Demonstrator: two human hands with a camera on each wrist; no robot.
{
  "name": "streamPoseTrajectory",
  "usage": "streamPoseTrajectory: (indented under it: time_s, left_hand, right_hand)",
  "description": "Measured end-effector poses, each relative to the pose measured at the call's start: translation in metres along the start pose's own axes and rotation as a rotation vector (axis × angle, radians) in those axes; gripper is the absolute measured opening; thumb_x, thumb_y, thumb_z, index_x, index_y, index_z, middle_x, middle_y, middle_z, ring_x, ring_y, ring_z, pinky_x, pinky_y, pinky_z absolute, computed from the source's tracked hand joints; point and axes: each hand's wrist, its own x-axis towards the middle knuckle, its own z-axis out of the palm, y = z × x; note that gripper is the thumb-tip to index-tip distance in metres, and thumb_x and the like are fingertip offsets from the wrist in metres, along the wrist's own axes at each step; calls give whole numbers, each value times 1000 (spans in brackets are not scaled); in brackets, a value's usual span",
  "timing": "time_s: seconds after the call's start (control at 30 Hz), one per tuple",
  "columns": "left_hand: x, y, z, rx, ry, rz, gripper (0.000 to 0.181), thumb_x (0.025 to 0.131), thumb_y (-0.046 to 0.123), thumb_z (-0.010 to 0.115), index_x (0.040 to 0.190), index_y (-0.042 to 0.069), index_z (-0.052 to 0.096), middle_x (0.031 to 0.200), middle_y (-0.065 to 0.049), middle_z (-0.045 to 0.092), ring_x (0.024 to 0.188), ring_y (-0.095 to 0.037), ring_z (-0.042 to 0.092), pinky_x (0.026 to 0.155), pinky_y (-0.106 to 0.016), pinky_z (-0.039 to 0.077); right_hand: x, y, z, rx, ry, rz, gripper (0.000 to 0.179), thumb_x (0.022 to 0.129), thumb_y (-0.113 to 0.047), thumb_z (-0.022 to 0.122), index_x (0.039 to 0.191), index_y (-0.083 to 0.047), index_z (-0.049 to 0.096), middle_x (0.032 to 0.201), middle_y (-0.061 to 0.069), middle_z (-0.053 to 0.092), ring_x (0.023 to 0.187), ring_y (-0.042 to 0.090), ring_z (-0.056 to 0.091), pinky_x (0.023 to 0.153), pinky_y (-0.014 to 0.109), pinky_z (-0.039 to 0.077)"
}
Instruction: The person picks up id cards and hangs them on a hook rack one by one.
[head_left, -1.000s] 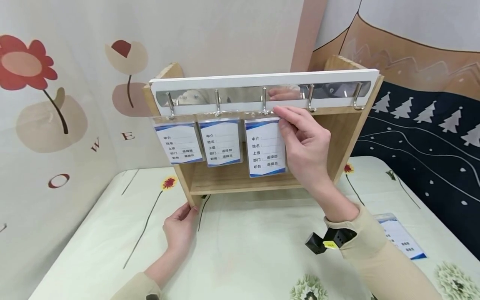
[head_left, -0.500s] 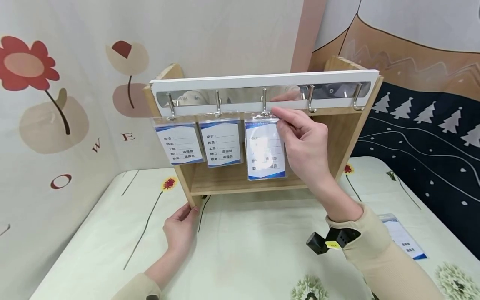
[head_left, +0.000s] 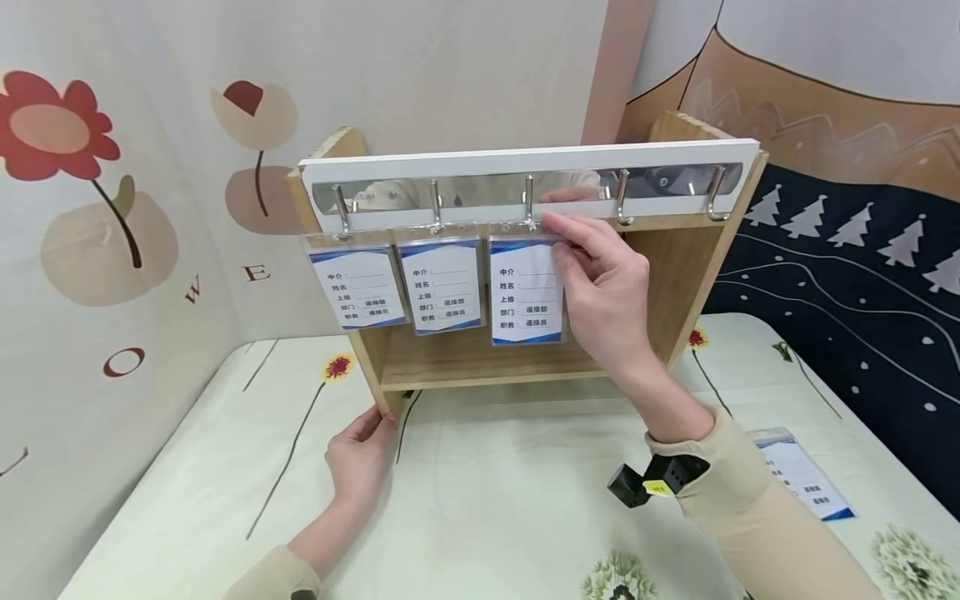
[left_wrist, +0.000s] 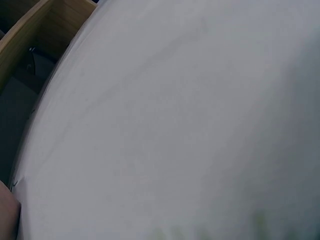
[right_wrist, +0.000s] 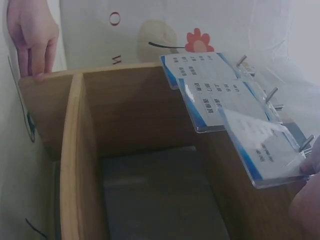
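In the head view my right hand pinches the upper right edge of a clear-sleeved badge card, its top right at the middle metal hook. The right wrist view shows this badge card tilted outward, with fingertips at its corner. Two like badge cards, one on the left and one beside it, hang from the first two hooks. My left hand grips the lower left leg of the wooden shelf between thumb and fingers.
A white hook rail spans the shelf's top front; its two right hooks carry nothing. Another badge card lies on the pale flowered cloth at the right. Printed curtains stand behind.
The third badge card swings a little at the hook, its lower edge dipping, then rising. My right hand shifts slightly left. The left hand stays on the shelf leg.
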Motion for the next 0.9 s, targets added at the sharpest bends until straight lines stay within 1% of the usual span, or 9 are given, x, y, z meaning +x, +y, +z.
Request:
streamPoseTrajectory:
  time_s: [0.1,0.23,0.37,0.47,0.6,0.7,0.87,0.9]
  left_hand:
    - [0,0,-1,-4,-7,2,35,98,12,68,130,-3,68,122,-22,69,113,-31,67,77,-7,49]
    - [0,1,-2,11,0,10,34,98,12,69,129,-3,68,122,-22,69,113,-31,68,76,-5,48]
    - [0,1,-1,8,-5,8,34,98,12,69,129,-3,69,122,-22,69,113,-32,68,75,-5,47]
    - [-1,0,0,-3,-13,3,34,98,13,69,129,-3,68,122,-23,69,114,-32,67,75,-5,48]
    - [-2,-1,1,-12,-8,4,34,98,12,69,129,-3,68,122,-23,69,113,-31,67,76,-5,48]
    - [-2,-2,1,-10,-1,4,34,98,12,69,129,-3,68,122,-23,69,112,-30,68,76,-6,48]
    - [0,-2,0,-13,5,2,34,98,12,68,129,-3,68,122,-23,69,112,-29,68,76,-7,49]
    - [1,-2,0,-12,6,3,34,98,11,68,129,-3,68,122,-23,69,112,-29,68,76,-6,49]
  right_hand:
    - [-2,3,-1,43,1,-16,31,96,16,57,124,9,69,121,16,68,107,17,66,94,27,54]
    - [-8,8,-4,98,11,-48,28,94,19,57,118,13,69,121,19,68,113,24,65,100,34,52]
    - [-18,14,-10,71,26,-79,24,92,21,59,113,15,70,121,20,68,117,26,63,101,37,51]
    - [-27,17,-17,37,33,-92,24,90,22,61,110,15,71,121,21,68,114,24,65,99,35,53]
    - [-41,21,-28,17,29,-93,25,87,24,63,107,14,73,118,21,71,111,21,67,95,31,54]
    - [-53,23,-37,-4,1,-100,26,84,26,65,105,12,74,116,19,72,109,19,69,94,29,55]
    - [-72,24,-56,-47,-83,-82,31,81,27,68,105,9,75,116,14,73,107,15,69,93,25,54]
    - [-75,24,-61,-58,-100,-72,32,80,27,68,106,9,75,117,13,73,107,14,69,89,19,54]
